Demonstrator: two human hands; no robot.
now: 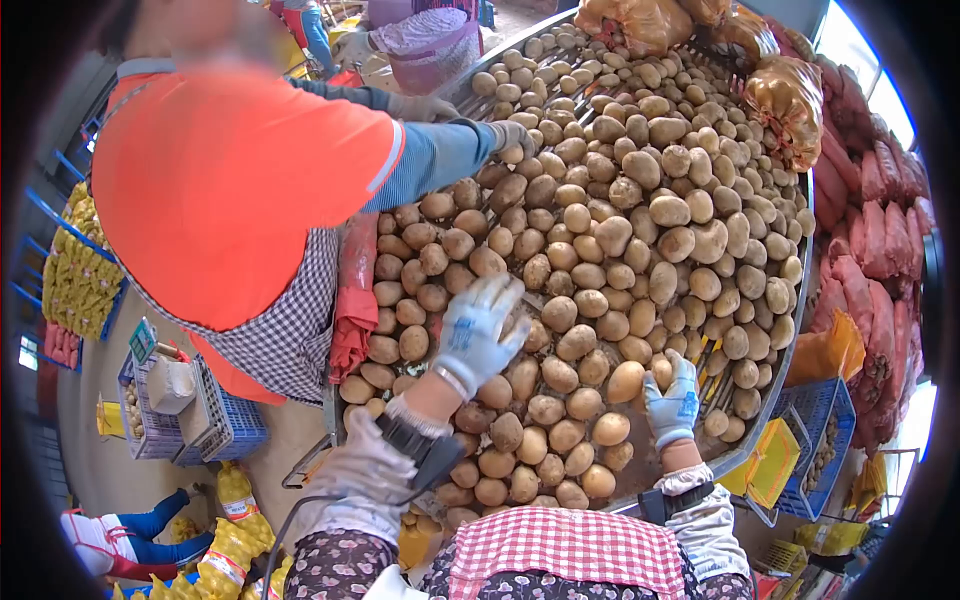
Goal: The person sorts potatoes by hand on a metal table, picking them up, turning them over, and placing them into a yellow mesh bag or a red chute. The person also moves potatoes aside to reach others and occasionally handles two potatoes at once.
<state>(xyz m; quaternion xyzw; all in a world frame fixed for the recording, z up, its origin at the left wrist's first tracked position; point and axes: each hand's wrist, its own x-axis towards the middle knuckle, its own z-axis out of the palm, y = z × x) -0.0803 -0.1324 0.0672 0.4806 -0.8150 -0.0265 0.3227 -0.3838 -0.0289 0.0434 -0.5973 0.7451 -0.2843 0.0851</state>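
Potatoes (612,236) cover most of the table (642,455), a bed of dull metal with slats and a raised grey rim; they are oval to nearly round, matte brown, some smooth and tawny, others rough-skinned. From my remote station I see the left hand (480,330), in a pale blue glove with darker print, palm down over the potatoes between the table's middle and its left edge, fingers extended and spread. The right hand (672,398), gloved alike, lies by the near right corner, thumb set apart from the fingers; a small potato (661,371) shows between them, though I cannot tell whether it is pinched. Just left of that thumb lies a smooth oval potato (627,381). A red-and-white checked apron (565,550) of woven cloth fronts the near edge. At the left edge I note a co-worker (240,200) in an orange shirt, one gloved hand (512,140) at the potatoes. Wrinkled red plastic (357,320) hangs along that edge. Glossy amber net bags (625,25) sit at the far edge; bulging red sacks (872,290) pile beyond the right edge, and a blue lattice crate (812,400) stands outside the near right corner.
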